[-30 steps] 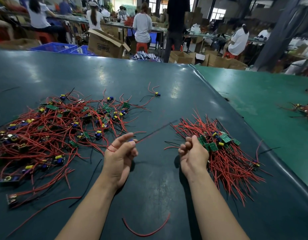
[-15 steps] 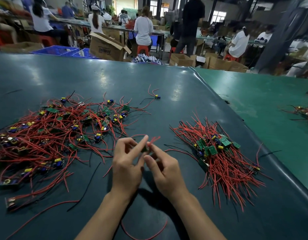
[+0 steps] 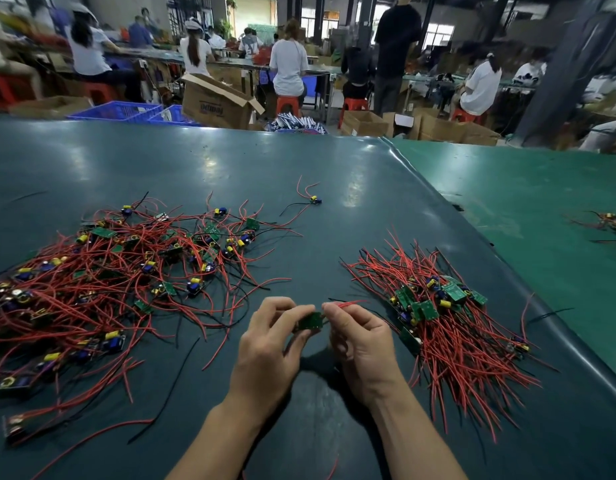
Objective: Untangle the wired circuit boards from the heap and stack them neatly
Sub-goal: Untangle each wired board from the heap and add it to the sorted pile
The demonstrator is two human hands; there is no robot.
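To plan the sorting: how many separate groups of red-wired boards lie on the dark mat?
2, plus strays: the tangled heap at left, the sorted stack at right. One lone board lies farther back; the hands hold another.

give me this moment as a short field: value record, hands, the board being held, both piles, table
left hand: left hand pinches the held board at its left edge
right hand: right hand pinches the board's right end, red wires poking out past its grip
held board: small, green, lifted above the table between both hands
tangled heap: tangled heap to the left, boards and red and black wires mixed
sorted stack: sorted stack to the right, wires roughly aligned
stray board: stray board alone beyond the heap
table: table with a dark green mat
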